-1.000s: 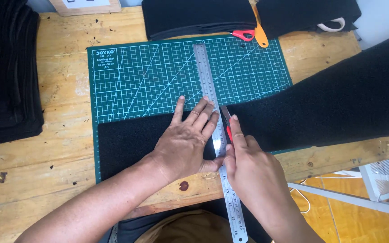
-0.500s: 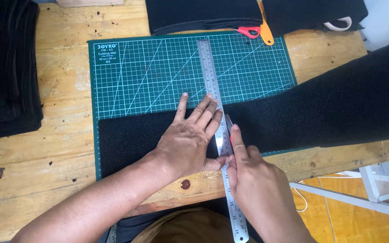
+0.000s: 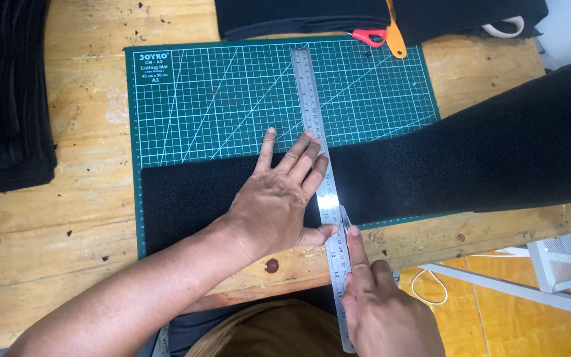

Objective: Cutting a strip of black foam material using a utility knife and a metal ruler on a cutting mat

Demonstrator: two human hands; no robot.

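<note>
The left hand [image 3: 279, 198] lies spread flat, pressing the steel ruler [image 3: 315, 132] onto soft, limp black fabric [image 3: 470, 165]; the right hand [image 3: 381, 304] pinches a knife [image 3: 346, 221] against the ruler's right edge.

knife under right hand [image 3: 391, 311]: mostly hidden | steel ruler [image 3: 312, 119]: bottom end cut off | black strip [image 3: 470, 165]: runs off right edge

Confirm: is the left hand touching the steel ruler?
Touching. The head view shows the left hand lying flat on the black fabric strip, fingers and thumb pressed against the steel ruler.
</note>
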